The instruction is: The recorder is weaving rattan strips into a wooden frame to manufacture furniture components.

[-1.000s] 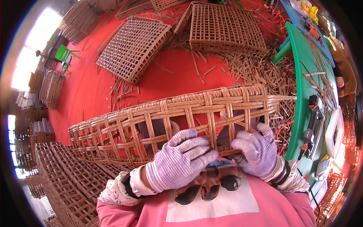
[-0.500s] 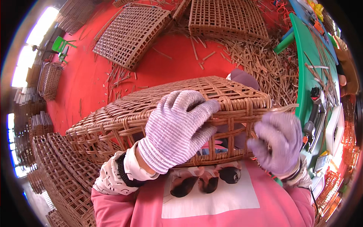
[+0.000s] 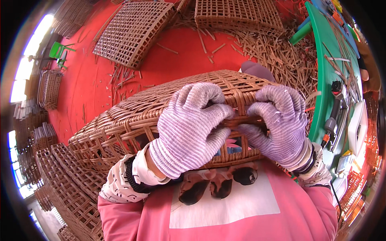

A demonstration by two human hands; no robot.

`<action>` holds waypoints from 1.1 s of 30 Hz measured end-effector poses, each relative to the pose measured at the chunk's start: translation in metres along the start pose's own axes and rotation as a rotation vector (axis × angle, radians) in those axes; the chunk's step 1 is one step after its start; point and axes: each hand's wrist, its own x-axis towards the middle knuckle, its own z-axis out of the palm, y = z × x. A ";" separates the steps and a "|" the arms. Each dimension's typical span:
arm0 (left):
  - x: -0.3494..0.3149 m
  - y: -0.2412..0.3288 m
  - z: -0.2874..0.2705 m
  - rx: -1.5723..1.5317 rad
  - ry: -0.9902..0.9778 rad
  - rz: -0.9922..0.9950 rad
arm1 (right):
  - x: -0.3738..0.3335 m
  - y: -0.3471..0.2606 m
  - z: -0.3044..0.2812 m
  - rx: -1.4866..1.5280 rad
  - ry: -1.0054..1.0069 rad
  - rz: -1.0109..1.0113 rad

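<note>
A brown woven rattan basket (image 3: 120, 124) rests against my body, tilted, with its latticed face up and its edge towards me. My left hand (image 3: 191, 128), in a lilac-and-white striped knit glove, is closed on the basket's near edge, thumb and fingers pinching the strands. My right hand (image 3: 283, 124), gloved alike, is closed at the same edge near the right corner. Its fingertips come close to those of the left. A loose rattan strip end (image 3: 313, 95) sticks out past the right hand. The fingertips hide the exact spot of the pinch.
More woven panels (image 3: 134, 32) and a basket (image 3: 239, 18) lie on the red floor (image 3: 181, 56). Cut strips (image 3: 281, 64) are heaped at the right. A green table (image 3: 317, 60) carries a black-handled tool (image 3: 333, 116). Stacked woven pieces (image 3: 66, 180) stand at the left.
My right hand has moved left and up from beside the corner onto the basket's edge, and its fingers have closed there. The left hand keeps its hold. The basket edge appears slightly higher.
</note>
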 end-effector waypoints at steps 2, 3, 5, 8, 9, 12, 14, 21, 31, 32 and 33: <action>0.000 -0.001 -0.002 -0.017 -0.013 0.018 | -0.004 0.000 -0.001 0.045 -0.035 0.037; 0.000 -0.002 -0.003 -0.030 -0.018 0.015 | -0.006 -0.001 -0.001 0.062 -0.031 0.041; 0.003 -0.007 -0.008 -0.036 -0.068 0.153 | -0.011 -0.001 -0.003 0.053 -0.085 -0.012; 0.009 -0.013 -0.013 -0.181 -0.093 0.038 | -0.014 0.000 -0.002 0.100 -0.040 -0.018; 0.011 -0.013 -0.013 -0.166 -0.113 -0.013 | -0.014 0.001 -0.001 0.102 -0.037 -0.017; 0.024 -0.014 -0.001 -0.168 -0.065 -0.036 | -0.011 0.005 0.003 0.144 -0.010 -0.041; 0.032 -0.015 0.006 -0.118 -0.045 -0.026 | -0.008 0.007 0.006 0.162 0.097 -0.028; 0.050 -0.025 0.009 -0.036 -0.003 -0.011 | 0.006 0.006 0.008 0.078 0.053 0.014; 0.056 -0.035 0.007 -0.018 0.022 0.040 | 0.016 0.012 0.004 0.233 0.046 -0.015; 0.057 -0.036 0.007 -0.011 0.045 0.056 | 0.017 0.013 0.004 0.230 0.051 -0.010; 0.058 -0.036 0.007 -0.010 0.042 0.063 | 0.018 0.014 0.004 0.232 0.088 -0.012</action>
